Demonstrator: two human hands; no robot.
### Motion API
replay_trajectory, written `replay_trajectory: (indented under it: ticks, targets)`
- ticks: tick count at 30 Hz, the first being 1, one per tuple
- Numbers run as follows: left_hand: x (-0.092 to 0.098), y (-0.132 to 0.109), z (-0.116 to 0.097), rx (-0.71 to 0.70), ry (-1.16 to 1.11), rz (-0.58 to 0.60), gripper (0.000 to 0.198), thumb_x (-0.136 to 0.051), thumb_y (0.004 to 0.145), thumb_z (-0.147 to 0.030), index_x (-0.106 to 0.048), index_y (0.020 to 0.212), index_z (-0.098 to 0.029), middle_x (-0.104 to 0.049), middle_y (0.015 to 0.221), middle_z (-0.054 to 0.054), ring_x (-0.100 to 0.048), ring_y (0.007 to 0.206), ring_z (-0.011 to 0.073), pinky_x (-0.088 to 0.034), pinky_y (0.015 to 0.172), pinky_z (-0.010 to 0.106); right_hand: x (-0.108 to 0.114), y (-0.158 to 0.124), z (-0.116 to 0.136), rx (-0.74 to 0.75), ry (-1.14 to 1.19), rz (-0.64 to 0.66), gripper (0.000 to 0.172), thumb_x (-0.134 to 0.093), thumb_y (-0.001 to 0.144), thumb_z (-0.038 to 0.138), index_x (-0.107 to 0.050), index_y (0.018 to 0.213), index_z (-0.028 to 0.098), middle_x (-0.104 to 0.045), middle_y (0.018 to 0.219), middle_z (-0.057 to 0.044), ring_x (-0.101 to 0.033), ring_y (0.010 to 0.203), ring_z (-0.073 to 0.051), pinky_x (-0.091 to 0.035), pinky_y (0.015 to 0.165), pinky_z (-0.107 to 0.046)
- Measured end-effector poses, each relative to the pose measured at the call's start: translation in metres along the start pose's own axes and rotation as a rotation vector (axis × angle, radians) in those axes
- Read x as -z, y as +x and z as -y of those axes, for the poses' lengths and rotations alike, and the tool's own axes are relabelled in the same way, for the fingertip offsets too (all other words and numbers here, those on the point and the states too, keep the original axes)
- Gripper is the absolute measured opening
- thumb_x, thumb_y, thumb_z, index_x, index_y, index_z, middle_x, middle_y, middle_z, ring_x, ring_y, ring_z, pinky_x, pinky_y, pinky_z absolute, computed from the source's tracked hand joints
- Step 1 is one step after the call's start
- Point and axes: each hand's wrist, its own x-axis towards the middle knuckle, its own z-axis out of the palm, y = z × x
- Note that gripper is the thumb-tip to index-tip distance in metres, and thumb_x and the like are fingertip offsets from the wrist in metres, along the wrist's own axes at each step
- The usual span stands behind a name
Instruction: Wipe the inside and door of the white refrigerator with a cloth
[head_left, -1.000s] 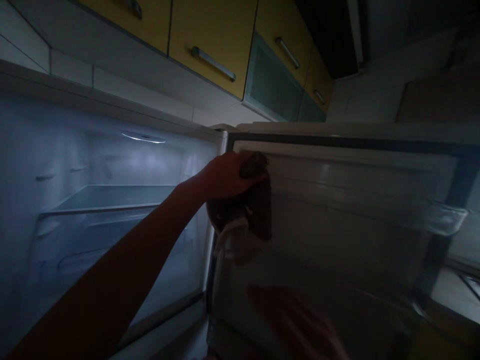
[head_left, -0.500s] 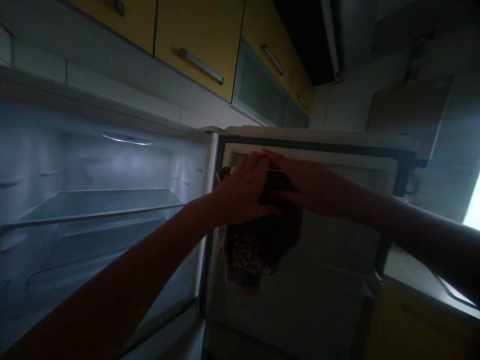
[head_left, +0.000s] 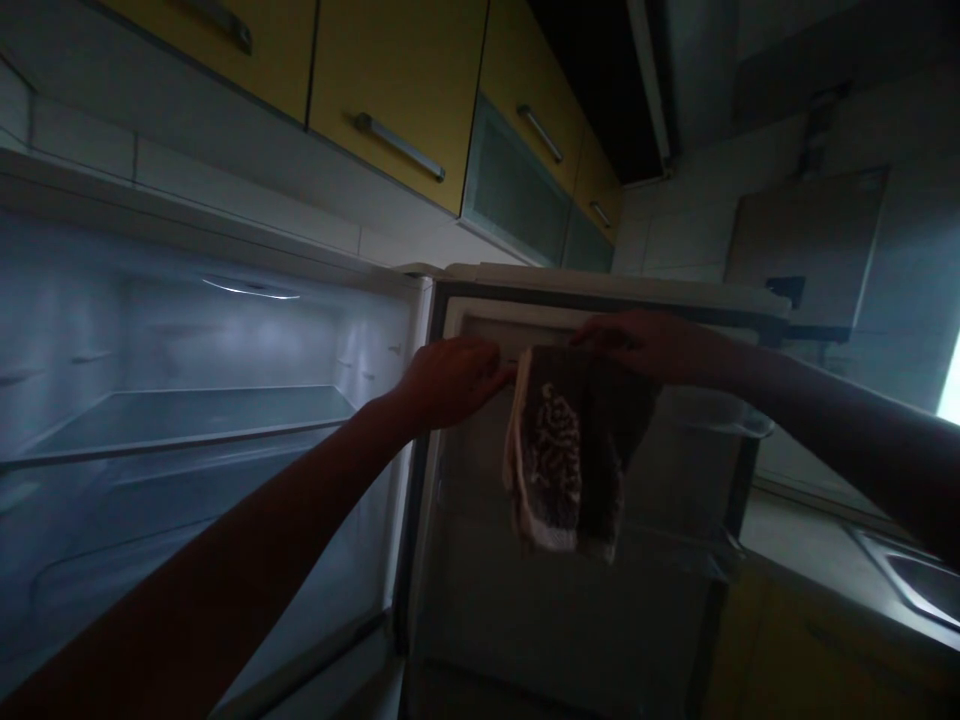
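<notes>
A dark cloth [head_left: 555,450] with a pale squiggly pattern and light edges hangs in folds before the inside of the open fridge door [head_left: 480,560]. My right hand [head_left: 626,340] is closed on the cloth's upper right part. To the left of the cloth, my left hand [head_left: 457,380] has its fingers curled at the upper door, thumb near the cloth's top left corner. What those fingers grip, if anything, is hidden in the dimness.
At left is the lit fridge interior with a glass shelf [head_left: 210,410]. Yellow wall cabinets [head_left: 397,90] hang above. A clear door bin [head_left: 720,415] sits behind my right forearm. Beyond the door are a counter [head_left: 795,540] and a sink [head_left: 930,580].
The cloth has shifted right and hangs more spread, its pattern clearer. My hands have moved apart: the left to the left, away from the cloth's middle, the right slightly rightward.
</notes>
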Motion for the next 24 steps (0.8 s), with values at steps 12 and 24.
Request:
replay_trajectory:
  ticks: [12, 24]
  targets:
    - [0.001, -0.004, -0.005, 0.064, 0.035, -0.049, 0.045, -0.047, 0.104, -0.062, -0.058, 0.083, -0.024, -0.071, 0.089, 0.005, -0.064, 0.082, 0.0232, -0.031, 0.066, 0.035, 0.005, -0.053, -0.022, -0.203, 0.188, 0.208, 0.050, -0.059, 0.104, 0.056, -0.080, 0.130, 0.018, -0.083, 0.111, -0.014, -0.080, 0.083, -0.019, -0.058, 0.069, -0.026]
    - [0.006, 0.001, 0.001, 0.071, -0.044, 0.040, 0.021, -0.055, 0.097, -0.040, -0.068, 0.095, -0.024, -0.075, 0.100, 0.008, -0.069, 0.092, 0.0276, -0.046, 0.075, 0.037, -0.028, 0.043, 0.061, 0.173, 0.187, 0.187, 0.046, -0.063, 0.101, 0.053, -0.075, 0.130, 0.018, -0.079, 0.121, -0.006, -0.075, 0.106, -0.022, -0.059, 0.101, -0.040]
